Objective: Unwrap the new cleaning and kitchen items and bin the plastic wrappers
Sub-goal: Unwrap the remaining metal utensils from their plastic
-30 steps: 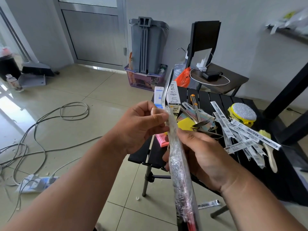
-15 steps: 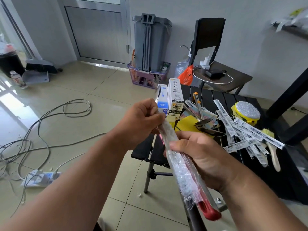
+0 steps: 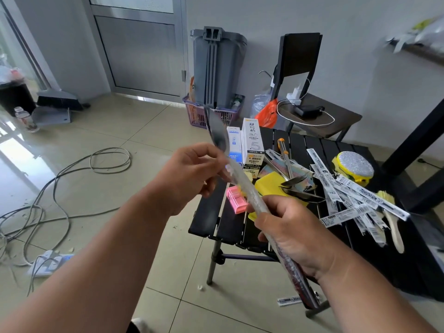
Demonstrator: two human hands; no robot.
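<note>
A tiled floor (image 3: 101, 131) fills the room, with grey cables (image 3: 72, 179) looped across it and a power strip (image 3: 48, 261) at the left. A grey bin (image 3: 217, 68) stands in a purple basket (image 3: 194, 114) against the far wall, beside a dark chair (image 3: 317, 111). The black slatted table (image 3: 216, 219) on the right carries white boxes (image 3: 251, 143), a yellow cloth (image 3: 269, 186), a pink block (image 3: 236, 200), a round scrubber (image 3: 353, 168), a brush (image 3: 391, 222) and a heap of printed wrappers (image 3: 348, 195).

In front of the table both hands hold a long wrapped tool (image 3: 249, 191) in the air. Its long axis runs diagonally, upper end toward the bin, lower end down to the right near the person. The right hand (image 3: 293, 234) is curled round its wrapped middle. The left hand (image 3: 192, 171) pinches the clear wrap near the upper end, where a blurred dark blade (image 3: 216, 131) sticks out.
</note>
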